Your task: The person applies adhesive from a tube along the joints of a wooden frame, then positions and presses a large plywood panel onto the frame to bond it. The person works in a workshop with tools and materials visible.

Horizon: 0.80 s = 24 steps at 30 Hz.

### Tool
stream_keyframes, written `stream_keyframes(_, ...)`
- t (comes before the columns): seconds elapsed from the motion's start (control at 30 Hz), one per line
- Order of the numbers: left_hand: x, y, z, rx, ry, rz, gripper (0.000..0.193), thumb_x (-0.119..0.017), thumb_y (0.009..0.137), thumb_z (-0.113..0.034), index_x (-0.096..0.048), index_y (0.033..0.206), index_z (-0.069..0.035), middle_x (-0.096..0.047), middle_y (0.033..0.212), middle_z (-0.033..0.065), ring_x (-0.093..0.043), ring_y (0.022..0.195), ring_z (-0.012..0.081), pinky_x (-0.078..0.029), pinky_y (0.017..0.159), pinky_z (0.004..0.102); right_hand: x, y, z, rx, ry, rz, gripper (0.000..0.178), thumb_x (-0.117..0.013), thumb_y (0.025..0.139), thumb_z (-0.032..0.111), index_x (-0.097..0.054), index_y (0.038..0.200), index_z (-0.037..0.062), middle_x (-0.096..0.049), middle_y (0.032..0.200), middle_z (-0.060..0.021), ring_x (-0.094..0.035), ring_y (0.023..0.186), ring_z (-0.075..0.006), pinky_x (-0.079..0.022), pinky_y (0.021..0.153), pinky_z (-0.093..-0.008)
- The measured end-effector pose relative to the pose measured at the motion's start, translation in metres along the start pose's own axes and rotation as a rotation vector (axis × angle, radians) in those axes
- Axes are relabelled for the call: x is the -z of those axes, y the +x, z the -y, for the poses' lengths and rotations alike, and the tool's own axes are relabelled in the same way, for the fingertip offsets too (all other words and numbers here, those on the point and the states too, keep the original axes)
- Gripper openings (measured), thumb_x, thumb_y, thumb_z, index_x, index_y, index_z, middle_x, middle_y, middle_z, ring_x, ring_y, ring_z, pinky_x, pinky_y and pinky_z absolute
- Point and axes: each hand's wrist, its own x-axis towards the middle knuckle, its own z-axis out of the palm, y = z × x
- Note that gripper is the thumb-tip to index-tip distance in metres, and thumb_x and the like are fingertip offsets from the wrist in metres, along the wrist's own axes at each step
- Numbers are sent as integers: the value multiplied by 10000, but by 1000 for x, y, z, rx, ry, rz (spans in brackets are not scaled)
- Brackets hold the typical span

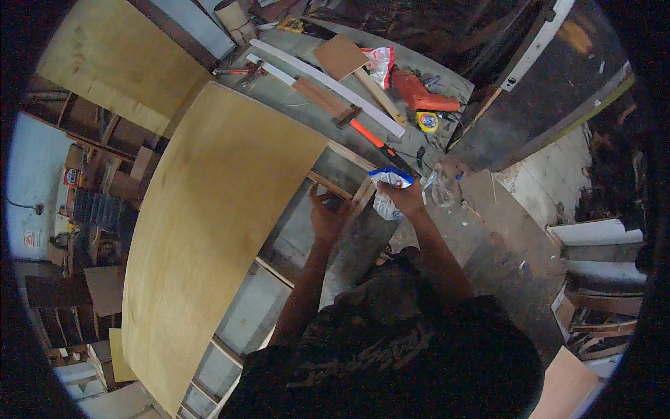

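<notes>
Orange-handled hammer (368,134) lies near a packet (386,206) clamped in the right hand's grip (410,199); left hand's grip (326,215) unclear

- The plywood sheet (209,230) covers the left part of the wooden frame (351,156), barring a hand from above.
- Right of the sheet, open bays leave passage between the frame's crosspieces.
- The left hand (326,211) stands at the far crosspiece (330,186), its forearm crossing the bay on the near side.
- Beyond that crosspiece, only a narrow gap remains before the end rail.
- The right hand (405,197), gripping a white-and-blue packet (385,206), obstructs the frame's right corner.
- Just beyond lies the hammer (370,136); farther, a white strip (328,87) and tape measure (427,122) crowd the way.
- Right of the right hand, room opens above the floor.
</notes>
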Motion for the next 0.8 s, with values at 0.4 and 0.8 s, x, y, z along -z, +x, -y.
stream_keyframes(0.4,2,-3,-24,28,40,-22,1013,-900,792,-225,-244,1530,0,-703,1100,166,-759,900,271,-613,786,380,-3,-4,-19,-72,-153,-135,519,-902,774,138,-636,1206,31,-722,1058,-56,-686,927,-159,-577,759,-311)
stream_keyframes(0.8,3,-2,-25,-10,13,-127,817,-817,866,-208,-340,1497,-2,-681,1088,140,-691,804,231,-564,719,395,-15,-6,-17,-37,-284,-245,295,-847,824,150,-732,1074,41,-772,967,-72,-732,868,-194,-576,793,-358)
